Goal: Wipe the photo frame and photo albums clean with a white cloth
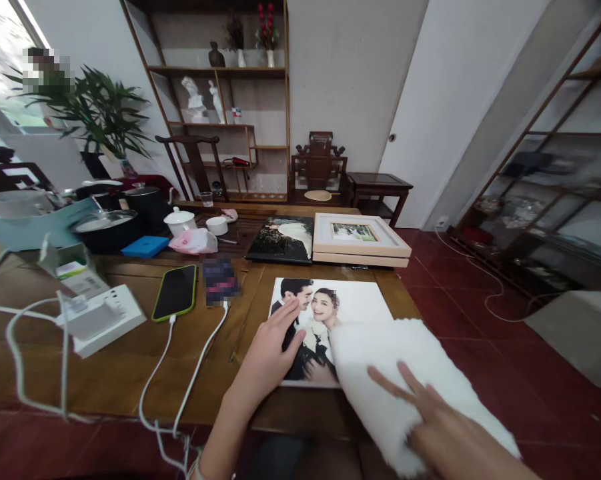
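A photo panel of a couple lies flat near the table's front edge. My left hand rests on its left part, fingers stretched out and together, with nothing held. A thick white towel covers the panel's lower right corner and reaches past the table's right edge. On top of the towel is my right hand, slightly blurred. Two of its fingers point forward, spread apart, while the others curl into the cloth and grip it. The thumb cannot be made out.
Behind the panel lie a dark photo panel and stacked pale frames. To the left are a phone on a white cable, an open white box, a blue box, a lidded pot and a white teapot.
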`<state>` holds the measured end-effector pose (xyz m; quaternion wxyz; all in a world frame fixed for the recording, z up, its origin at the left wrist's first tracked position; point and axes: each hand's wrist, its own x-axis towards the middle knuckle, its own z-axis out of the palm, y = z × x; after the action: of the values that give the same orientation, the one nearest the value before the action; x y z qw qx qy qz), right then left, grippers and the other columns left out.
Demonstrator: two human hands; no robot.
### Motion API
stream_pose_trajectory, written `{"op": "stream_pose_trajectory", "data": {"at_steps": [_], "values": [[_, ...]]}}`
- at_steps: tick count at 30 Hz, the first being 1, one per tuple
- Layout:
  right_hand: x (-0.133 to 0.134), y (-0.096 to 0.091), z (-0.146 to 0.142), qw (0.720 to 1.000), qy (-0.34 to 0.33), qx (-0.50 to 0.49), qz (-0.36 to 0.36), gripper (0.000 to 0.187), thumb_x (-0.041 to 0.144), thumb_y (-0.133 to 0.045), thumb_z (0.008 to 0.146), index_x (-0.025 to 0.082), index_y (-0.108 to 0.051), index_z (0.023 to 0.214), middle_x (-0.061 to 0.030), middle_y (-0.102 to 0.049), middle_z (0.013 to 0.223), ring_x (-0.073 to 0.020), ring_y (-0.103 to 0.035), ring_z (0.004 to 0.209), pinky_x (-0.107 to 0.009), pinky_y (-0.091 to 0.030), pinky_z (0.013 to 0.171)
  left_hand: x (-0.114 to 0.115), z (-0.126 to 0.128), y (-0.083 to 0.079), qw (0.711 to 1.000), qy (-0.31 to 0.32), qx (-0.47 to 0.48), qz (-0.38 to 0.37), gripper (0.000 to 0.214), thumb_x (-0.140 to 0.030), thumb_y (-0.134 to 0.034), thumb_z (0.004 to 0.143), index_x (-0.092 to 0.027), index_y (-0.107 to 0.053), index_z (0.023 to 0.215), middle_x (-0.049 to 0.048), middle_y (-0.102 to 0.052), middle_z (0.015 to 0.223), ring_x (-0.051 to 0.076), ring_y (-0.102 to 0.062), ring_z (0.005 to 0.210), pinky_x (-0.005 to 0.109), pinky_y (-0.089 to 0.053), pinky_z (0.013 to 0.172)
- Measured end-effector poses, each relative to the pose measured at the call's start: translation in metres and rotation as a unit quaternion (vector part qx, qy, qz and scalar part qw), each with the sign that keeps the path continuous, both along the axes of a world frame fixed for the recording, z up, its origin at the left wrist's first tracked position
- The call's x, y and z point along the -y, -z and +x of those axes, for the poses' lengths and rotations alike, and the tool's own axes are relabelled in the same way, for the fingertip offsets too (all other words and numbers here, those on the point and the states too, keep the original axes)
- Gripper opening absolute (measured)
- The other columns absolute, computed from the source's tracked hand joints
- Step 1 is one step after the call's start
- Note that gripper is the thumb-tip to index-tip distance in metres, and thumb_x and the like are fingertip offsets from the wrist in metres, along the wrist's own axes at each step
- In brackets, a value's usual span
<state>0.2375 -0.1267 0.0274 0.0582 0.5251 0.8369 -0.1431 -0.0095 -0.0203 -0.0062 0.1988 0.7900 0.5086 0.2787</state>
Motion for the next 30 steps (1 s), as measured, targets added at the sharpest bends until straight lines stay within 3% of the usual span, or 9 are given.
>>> {"op": "stream_pose_trajectory", "data": {"at_steps": [4, 7, 10, 13, 17, 19, 22, 25, 30], "values": [[-0.061, -0.025, -0.017, 0.999, 0.037, 0.019, 0.026, 0.043, -0.006, -0.039, 0.065, 0.013, -0.068, 0.090, -0.0058, -0.028, 0.147, -0.0397, -0.020, 0.133, -0.054, -0.035, 0.099, 0.002, -0.001, -0.002, 1.000, 0.004, -0.007, 0.001, 0.044, -0.034, -0.042, 0.090, -0.019, -0.047, 0.131, 0.0061, -0.042, 0.142, 0.021, -0.035, 0.133, 0.042, -0.031, 0.109], [-0.112, -0.029, -0.022, 0.998, 0.018, 0.015, 0.063, 0.038, -0.005, -0.040, 0.067, 0.011, -0.067, 0.089, -0.0118, -0.035, 0.144, -0.0398, -0.029, 0.130, -0.052, -0.039, 0.095, 0.002, -0.001, -0.003, 1.000, 0.006, -0.004, 0.004, 0.043, -0.033, -0.043, 0.089, -0.019, -0.047, 0.130, 0.0058, -0.043, 0.141, 0.020, -0.035, 0.133, 0.040, -0.031, 0.109], [-0.138, -0.028, -0.024, 0.996, 0.024, 0.021, 0.087, 0.042, -0.007, -0.038, 0.065, 0.009, -0.066, 0.093, -0.0150, -0.041, 0.140, -0.0383, -0.035, 0.127, -0.051, -0.039, 0.094, 0.001, -0.001, -0.002, 1.000, 0.004, 0.003, 0.007, 0.042, -0.031, -0.044, 0.089, -0.020, -0.049, 0.129, 0.0053, -0.044, 0.141, 0.020, -0.036, 0.133, 0.040, -0.030, 0.109], [-0.125, -0.025, -0.030, 0.995, 0.038, 0.031, 0.086, 0.043, -0.007, -0.038, 0.066, 0.008, -0.066, 0.095, -0.0148, -0.036, 0.143, -0.0405, -0.030, 0.129, -0.054, -0.037, 0.094, 0.000, -0.001, -0.001, 1.000, 0.007, 0.011, 0.010, 0.041, -0.030, -0.044, 0.089, -0.021, -0.049, 0.129, 0.0048, -0.045, 0.140, 0.019, -0.036, 0.133, 0.039, -0.030, 0.110], [-0.058, -0.004, -0.029, 0.997, 0.022, 0.043, 0.059, 0.036, -0.002, -0.047, 0.066, 0.013, -0.070, 0.089, -0.0089, -0.026, 0.148, -0.0460, -0.019, 0.131, -0.061, -0.032, 0.098, -0.001, -0.001, 0.001, 1.000, 0.001, 0.011, 0.010, 0.042, -0.031, -0.045, 0.089, -0.020, -0.049, 0.129, 0.0055, -0.045, 0.140, 0.020, -0.036, 0.132, 0.041, -0.030, 0.109], [-0.022, 0.012, -0.022, 0.997, -0.028, 0.023, 0.070, 0.027, 0.004, -0.051, 0.067, 0.018, -0.072, 0.078, -0.0031, -0.024, 0.149, -0.0490, -0.020, 0.130, -0.065, -0.032, 0.096, -0.001, -0.001, 0.001, 1.000, -0.002, 0.007, 0.008, 0.042, -0.032, -0.044, 0.089, -0.020, -0.049, 0.129, 0.0061, -0.044, 0.141, 0.020, -0.036, 0.132, 0.042, -0.031, 0.109], [0.007, 0.023, -0.014, 0.994, -0.064, 0.005, 0.089, 0.028, 0.006, -0.051, 0.071, 0.025, -0.072, 0.071, 0.0065, -0.025, 0.147, -0.0438, -0.029, 0.128, -0.057, -0.041, 0.095, -0.002, -0.001, 0.002, 1.000, -0.005, -0.003, 0.002, 0.043, -0.033, -0.043, 0.090, -0.019, -0.047, 0.130, 0.0067, -0.043, 0.142, 0.020, -0.035, 0.133, 0.042, -0.030, 0.109], [-0.006, 0.012, -0.018, 0.995, -0.046, 0.015, 0.085, 0.028, 0.005, -0.053, 0.066, 0.023, -0.073, 0.074, 0.0042, -0.027, 0.147, -0.0430, -0.028, 0.129, -0.056, -0.038, 0.097, -0.003, -0.001, 0.002, 1.000, -0.005, -0.008, 0.004, 0.044, -0.033, -0.043, 0.089, -0.020, -0.046, 0.131, 0.0066, -0.043, 0.142, 0.021, -0.035, 0.133, 0.043, -0.030, 0.109], [-0.088, -0.012, -0.030, 0.995, 0.032, 0.014, 0.098, 0.039, -0.002, -0.045, 0.064, 0.013, -0.071, 0.089, -0.0058, -0.034, 0.145, -0.0420, -0.024, 0.131, -0.058, -0.030, 0.101, -0.003, -0.002, 0.001, 1.000, 0.001, -0.011, 0.014, 0.041, -0.035, -0.044, 0.089, -0.021, -0.050, 0.128, 0.0064, -0.045, 0.140, 0.022, -0.036, 0.132, 0.043, -0.031, 0.109]]}}
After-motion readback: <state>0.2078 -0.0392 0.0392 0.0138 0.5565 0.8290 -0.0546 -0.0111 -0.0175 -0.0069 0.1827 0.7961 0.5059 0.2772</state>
